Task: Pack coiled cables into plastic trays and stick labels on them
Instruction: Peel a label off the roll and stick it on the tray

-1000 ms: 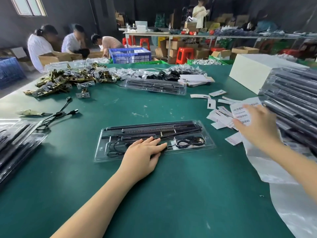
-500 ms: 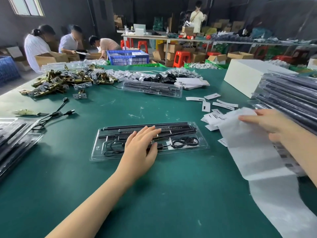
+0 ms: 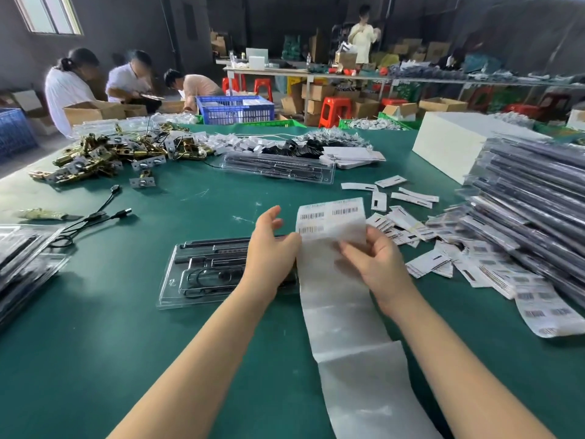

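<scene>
A clear plastic tray [image 3: 202,280] holding black rods and a coiled black cable lies on the green table [image 3: 126,359] in front of me. Over its right end I hold a long white label strip [image 3: 335,280] whose top carries barcode labels [image 3: 330,213]. My left hand [image 3: 272,248] pinches the strip's left edge with thumb and fingers, other fingers raised. My right hand [image 3: 373,261] grips the strip's right side, fingers curled on the paper. The tray's right half is hidden behind my hands and the strip.
Stacked packed trays [image 3: 531,198] fill the right side, with loose labels [image 3: 411,229] scattered beside them. Another tray [image 3: 278,167] lies further back, brass hardware [image 3: 104,156] at back left, a loose black cable [image 3: 95,213] and more trays [image 3: 22,261] on the left. People work in the background.
My right hand brought the label strip from the right pile over to the tray. My left hand lifted off the tray and took hold of the strip's left edge.
</scene>
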Available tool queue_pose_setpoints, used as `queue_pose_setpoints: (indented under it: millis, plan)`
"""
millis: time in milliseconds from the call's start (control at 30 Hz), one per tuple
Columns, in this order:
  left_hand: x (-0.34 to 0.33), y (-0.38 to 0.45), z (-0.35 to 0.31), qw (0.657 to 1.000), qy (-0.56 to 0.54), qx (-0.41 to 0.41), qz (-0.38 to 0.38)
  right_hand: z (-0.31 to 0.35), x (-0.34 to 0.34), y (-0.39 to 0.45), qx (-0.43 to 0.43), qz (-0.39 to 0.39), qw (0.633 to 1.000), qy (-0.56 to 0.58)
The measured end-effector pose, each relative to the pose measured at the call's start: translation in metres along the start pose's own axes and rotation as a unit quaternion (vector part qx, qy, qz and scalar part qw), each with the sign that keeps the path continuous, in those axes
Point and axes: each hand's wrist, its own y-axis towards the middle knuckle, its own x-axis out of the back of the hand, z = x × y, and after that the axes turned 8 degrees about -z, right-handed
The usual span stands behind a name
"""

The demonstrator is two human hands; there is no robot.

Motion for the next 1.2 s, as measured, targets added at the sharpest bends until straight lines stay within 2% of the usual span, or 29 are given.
queue_pose_setpoints:
  millis: [33, 67, 100, 133, 200, 300, 433, 600, 667, 767, 900, 1200]
  plan:
    - [0.002, 0.001, 0.004, 0.988, 0.106, -0.107, -0.021, -0.007, -0.001, -0.003, -0.003, 0.004, 1.0, 0.001]
    - [0.004, 0.0, 0.006, 0.963, 0.174, -0.203, -0.029, -0.013, -0.002, -0.006, -0.005, 0.009, 1.0, 0.006]
    - [0.005, 0.001, 0.006, 0.941, 0.214, -0.262, -0.018, -0.018, -0.002, -0.008, -0.009, 0.011, 1.0, 0.013]
    - [0.004, 0.001, 0.006, 0.931, 0.233, -0.28, 0.005, -0.021, -0.001, -0.01, -0.011, 0.009, 1.0, 0.019]
    - [0.002, 0.0, 0.008, 0.937, 0.237, -0.252, 0.041, -0.023, 0.002, -0.012, -0.009, -0.007, 1.0, 0.021]
    - [0.0, 0.002, 0.013, 0.963, 0.179, -0.19, 0.072, -0.024, 0.003, -0.013, -0.033, -0.009, 0.999, 0.011]
    - [-0.001, 0.001, 0.019, 0.94, 0.181, -0.276, 0.081, -0.023, 0.002, -0.016, -0.055, 0.039, 0.998, -0.019]
    - [-0.001, 0.0, 0.022, 0.938, 0.187, -0.277, 0.096, -0.019, 0.0, -0.019, 0.034, 0.066, 0.996, -0.045]
    - [0.001, 0.002, 0.02, 0.944, 0.18, -0.252, 0.114, -0.02, 0.0, -0.019, 0.044, 0.056, 0.996, -0.044]
    - [0.004, 0.004, 0.017, 0.963, 0.143, -0.169, 0.155, -0.022, 0.001, -0.018, 0.063, 0.057, 0.995, -0.053]
    - [0.007, 0.007, 0.016, 0.966, 0.145, -0.11, 0.183, -0.023, 0.003, -0.018, 0.075, 0.082, 0.992, -0.058]
    - [0.008, 0.005, 0.015, 0.963, 0.144, -0.119, 0.196, -0.024, 0.005, -0.017, 0.074, 0.099, 0.99, -0.07]
